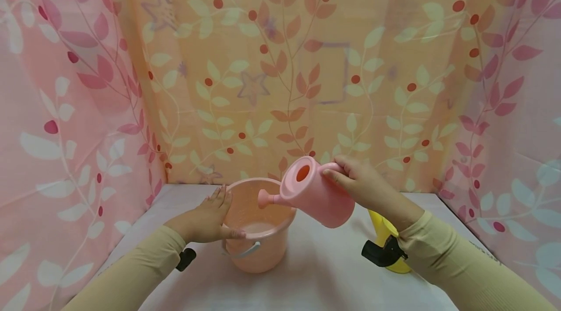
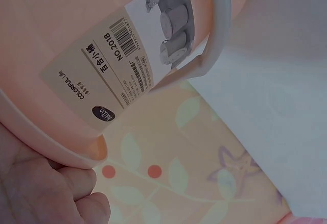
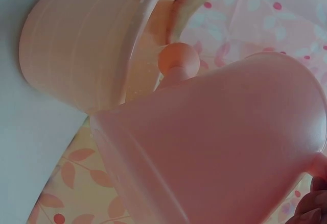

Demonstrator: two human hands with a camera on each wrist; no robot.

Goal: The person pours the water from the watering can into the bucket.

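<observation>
Leaf-print curtains point(image 1: 302, 126) closed off left, back and right of a pale counter point(image 1: 324, 282). Peach bucket point(image 1: 267, 255) stood upright on it; pink watering can point(image 1: 324, 201) hung tilted to its right, rose point(image 1: 264, 198) over the bucket's opening. Right hand point(image 1: 368, 182): grip clamped on the can's handle. Left hand point(image 1: 203, 221): grip not clamped, fingers spread over the bucket's rim, thumb apart. Step in hand looked like pouring; no stream visible. Next move probably called for more tip, rose kept inside the rim, bucket steadied. Spout crossed the right rim; couldn't tell if touching. Back curtain sat close behind the bucket, limiting room there. Open counter lay in front of the bucket and right, up to a partly hidden yellow object point(image 1: 383, 227) by the right wrist; swinging that way risked a bump.
</observation>
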